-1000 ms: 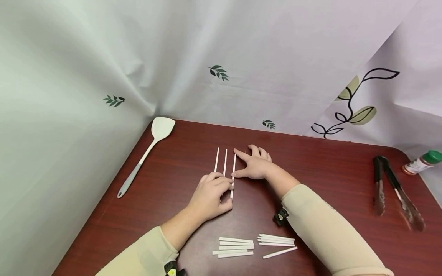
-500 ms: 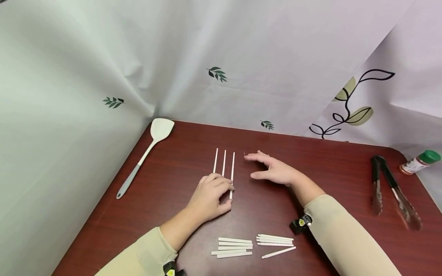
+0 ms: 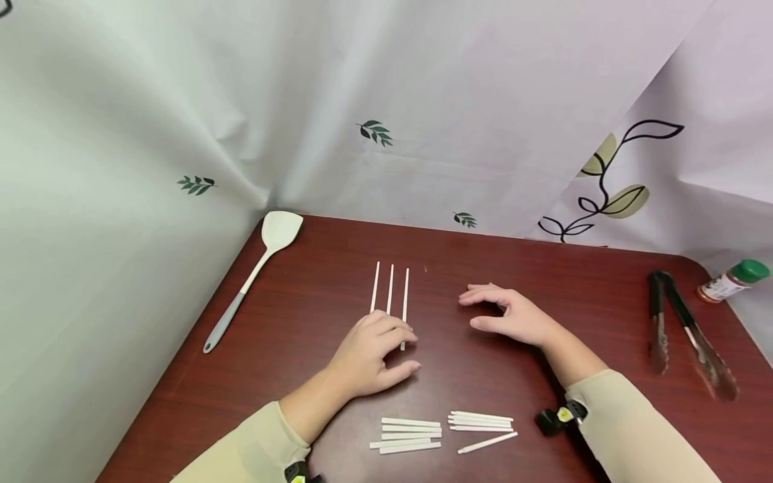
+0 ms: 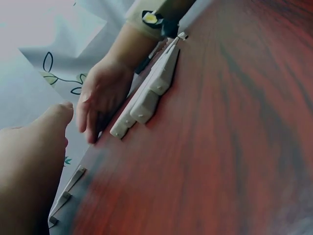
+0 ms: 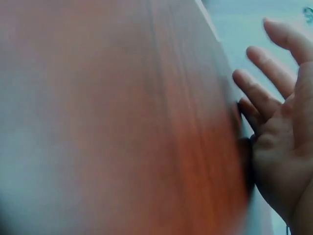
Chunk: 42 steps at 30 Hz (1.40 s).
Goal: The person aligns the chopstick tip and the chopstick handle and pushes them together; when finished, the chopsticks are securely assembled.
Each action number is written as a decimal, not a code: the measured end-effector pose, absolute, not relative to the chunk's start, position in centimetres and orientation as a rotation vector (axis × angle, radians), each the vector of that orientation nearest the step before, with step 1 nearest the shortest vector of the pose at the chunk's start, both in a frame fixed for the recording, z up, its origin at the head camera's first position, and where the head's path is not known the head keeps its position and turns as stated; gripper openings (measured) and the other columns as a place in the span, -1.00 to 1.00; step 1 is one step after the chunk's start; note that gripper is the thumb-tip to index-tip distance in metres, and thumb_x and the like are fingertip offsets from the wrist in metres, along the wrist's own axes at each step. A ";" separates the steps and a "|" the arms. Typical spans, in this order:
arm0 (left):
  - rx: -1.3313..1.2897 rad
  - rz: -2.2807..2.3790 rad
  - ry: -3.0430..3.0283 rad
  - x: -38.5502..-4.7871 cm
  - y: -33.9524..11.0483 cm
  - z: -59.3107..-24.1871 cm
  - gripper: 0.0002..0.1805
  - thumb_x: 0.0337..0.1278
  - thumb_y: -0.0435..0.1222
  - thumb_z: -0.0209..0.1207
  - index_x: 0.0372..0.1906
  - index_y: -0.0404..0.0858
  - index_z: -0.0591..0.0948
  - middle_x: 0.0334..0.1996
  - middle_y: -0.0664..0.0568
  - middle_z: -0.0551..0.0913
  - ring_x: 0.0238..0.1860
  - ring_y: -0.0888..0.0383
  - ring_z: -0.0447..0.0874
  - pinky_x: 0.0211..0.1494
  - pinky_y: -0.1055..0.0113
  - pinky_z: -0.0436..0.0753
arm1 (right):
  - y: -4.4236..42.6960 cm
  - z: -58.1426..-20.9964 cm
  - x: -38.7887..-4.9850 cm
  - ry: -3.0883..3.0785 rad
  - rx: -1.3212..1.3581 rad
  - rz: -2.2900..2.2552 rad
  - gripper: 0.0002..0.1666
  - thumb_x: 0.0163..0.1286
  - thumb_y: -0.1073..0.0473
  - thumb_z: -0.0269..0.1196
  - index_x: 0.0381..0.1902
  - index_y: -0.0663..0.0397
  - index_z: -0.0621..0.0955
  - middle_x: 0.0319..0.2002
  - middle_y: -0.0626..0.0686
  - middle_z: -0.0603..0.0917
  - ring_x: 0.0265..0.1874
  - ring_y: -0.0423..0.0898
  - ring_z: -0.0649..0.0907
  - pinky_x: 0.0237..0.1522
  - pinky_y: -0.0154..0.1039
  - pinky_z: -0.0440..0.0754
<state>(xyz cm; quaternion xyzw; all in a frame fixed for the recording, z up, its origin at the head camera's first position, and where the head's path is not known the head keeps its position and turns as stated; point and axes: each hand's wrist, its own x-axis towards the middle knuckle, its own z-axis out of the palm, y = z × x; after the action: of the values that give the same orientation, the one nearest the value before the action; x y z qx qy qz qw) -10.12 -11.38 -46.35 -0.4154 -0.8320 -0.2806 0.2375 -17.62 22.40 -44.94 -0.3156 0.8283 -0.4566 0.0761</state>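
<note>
Three thin white sticks (image 3: 406, 295) lie side by side on the dark red table, pointing away from the person. Over their near ends is the left hand (image 3: 368, 352), its fingers loosely bent and the thumb held apart; it grips nothing, and whether it touches the sticks I cannot tell. The right hand (image 3: 510, 315) hovers to the right of the sticks with relaxed fingers and holds nothing. In the right wrist view the right hand's fingers (image 5: 261, 93) are spread. Closer to the person lie two groups of white sticks, one at left (image 3: 410, 435) and one at right (image 3: 481, 421).
A white spatula (image 3: 280, 231) with a grey handle lies along the table's left edge. To the far right are metal tongs (image 3: 688, 329) with black handles and a green-capped bottle (image 3: 727, 282). A pale leaf-printed curtain (image 3: 423, 134) hangs behind the table (image 3: 290, 295).
The right hand has left the rightmost of the three sticks and moved right and toward the person. The left hand has loosened, its thumb and fingers coming off that stick's near end.
</note>
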 end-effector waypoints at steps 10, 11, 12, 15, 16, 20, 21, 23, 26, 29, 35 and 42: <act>-1.243 -0.805 -2.254 -9.7 -11.4 -46.2 -0.73 0.11 -0.16 0.49 -0.11 -0.14 0.77 -0.11 0.19 0.73 -0.10 0.18 0.65 0.02 0.29 0.58 | 22.9 -46.6 -12.8 2.718 -1.056 -1.531 -0.63 0.17 0.39 0.56 -0.07 -0.02 0.82 -0.03 0.03 0.78 0.12 0.02 0.67 0.26 -0.47 0.40; -1.250 -0.806 -2.258 -9.7 -11.5 -46.2 -0.74 0.13 -0.16 0.49 -0.10 -0.14 0.77 -0.11 0.19 0.73 -0.09 0.18 0.65 0.03 0.29 0.59 | 22.7 -46.6 -12.5 2.738 -1.062 -1.513 -0.64 0.16 0.37 0.57 -0.09 -0.06 0.82 -0.03 0.00 0.78 0.13 0.06 0.66 0.28 -0.46 0.39; -1.256 -0.806 -2.264 -9.6 -11.6 -46.2 -0.74 0.14 -0.15 0.47 -0.10 -0.13 0.76 -0.11 0.19 0.72 -0.08 0.19 0.65 0.05 0.29 0.59 | 22.5 -46.7 -12.3 2.762 -1.068 -1.491 -0.64 0.16 0.35 0.58 -0.10 -0.09 0.82 -0.04 -0.02 0.78 0.15 0.10 0.65 0.30 -0.45 0.37; -1.272 -0.808 -2.275 -9.3 -11.8 -46.3 -0.77 0.19 -0.15 0.44 -0.10 -0.11 0.76 -0.11 0.20 0.71 -0.06 0.19 0.64 0.08 0.30 0.60 | 21.9 -46.9 -11.5 2.815 -1.067 -1.445 -0.65 0.14 0.33 0.60 -0.15 -0.16 0.83 -0.06 -0.07 0.78 0.19 0.16 0.63 0.35 -0.43 0.35; -1.281 -0.809 -2.273 -9.1 -11.8 -46.3 -0.79 0.20 -0.15 0.44 -0.11 -0.10 0.76 -0.12 0.21 0.71 -0.07 0.20 0.64 0.08 0.30 0.60 | 21.6 -46.9 -11.1 2.830 -1.059 -1.438 -0.65 0.14 0.32 0.60 -0.16 -0.17 0.83 -0.07 -0.09 0.78 0.20 0.16 0.63 0.36 -0.42 0.34; -1.303 -0.808 -2.264 -8.3 -11.6 -46.4 -0.87 0.22 -0.18 0.42 -0.16 -0.06 0.75 -0.22 0.26 0.69 -0.18 0.24 0.60 -0.02 0.32 0.59 | 20.7 -47.1 -9.3 2.878 -1.049 -1.428 -0.67 0.13 0.31 0.60 -0.20 -0.22 0.83 -0.10 -0.14 0.77 0.19 0.13 0.63 0.36 -0.42 0.34; -1.306 -0.807 -2.265 -8.1 -11.6 -46.5 -0.88 0.22 -0.18 0.41 -0.18 -0.05 0.75 -0.24 0.28 0.69 -0.20 0.25 0.60 -0.04 0.33 0.58 | 20.5 -47.1 -8.8 2.886 -1.063 -1.425 -0.67 0.13 0.31 0.60 -0.21 -0.23 0.83 -0.10 -0.15 0.76 0.18 0.12 0.63 0.36 -0.41 0.33; -1.310 -0.802 -2.271 -7.6 -11.4 -46.6 -0.90 0.22 -0.19 0.41 -0.20 -0.04 0.74 -0.28 0.30 0.68 -0.24 0.27 0.59 -0.09 0.34 0.58 | 20.1 -47.1 -7.8 2.903 -1.094 -1.412 -0.67 0.13 0.29 0.61 -0.22 -0.25 0.82 -0.11 -0.17 0.76 0.16 0.11 0.63 0.35 -0.40 0.32; -1.312 -0.809 -2.311 -6.9 -11.3 -46.7 -0.88 0.21 -0.15 0.43 -0.20 -0.03 0.75 -0.28 0.31 0.66 -0.24 0.29 0.60 -0.08 0.33 0.59 | 19.6 -47.2 -6.8 2.919 -1.134 -1.377 -0.66 0.10 0.25 0.62 -0.21 -0.28 0.82 -0.09 -0.18 0.74 0.15 0.10 0.62 0.34 -0.33 0.30; -1.308 -0.830 -2.363 -6.5 -11.1 -46.9 -0.84 0.17 -0.11 0.45 -0.20 0.00 0.75 -0.26 0.32 0.63 -0.21 0.31 0.60 -0.05 0.31 0.59 | 19.3 -47.2 -6.2 2.930 -1.143 -1.325 -0.65 0.08 0.18 0.64 -0.19 -0.31 0.83 -0.05 -0.20 0.72 0.17 0.09 0.60 0.31 -0.19 0.29; -1.308 -0.859 -2.379 -6.4 -11.1 -46.9 -0.87 0.14 -0.09 0.48 -0.25 0.07 0.75 -0.27 0.36 0.60 -0.20 0.34 0.57 -0.05 0.30 0.56 | 19.4 -47.0 -6.1 2.881 -1.198 -1.230 -0.60 0.02 0.06 0.67 -0.14 -0.39 0.84 0.05 -0.23 0.69 0.23 0.04 0.56 0.28 -0.02 0.30; -1.389 -0.859 -2.364 -6.5 -11.2 -46.8 -0.83 0.10 0.03 0.51 -0.28 0.12 0.78 -0.27 0.39 0.58 -0.19 0.37 0.52 -0.08 0.39 0.45 | 19.4 -46.8 -6.1 2.829 -1.343 -1.202 -0.62 0.01 0.08 0.68 -0.20 -0.46 0.85 0.07 -0.22 0.69 0.21 0.02 0.55 0.24 0.04 0.30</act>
<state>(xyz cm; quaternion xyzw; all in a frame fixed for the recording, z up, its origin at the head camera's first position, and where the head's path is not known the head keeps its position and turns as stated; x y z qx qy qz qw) -6.47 -11.21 -46.79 -0.4791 -0.8153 -0.2962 0.1338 -6.07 19.36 -46.82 -0.3980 0.8387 -0.3562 -0.1063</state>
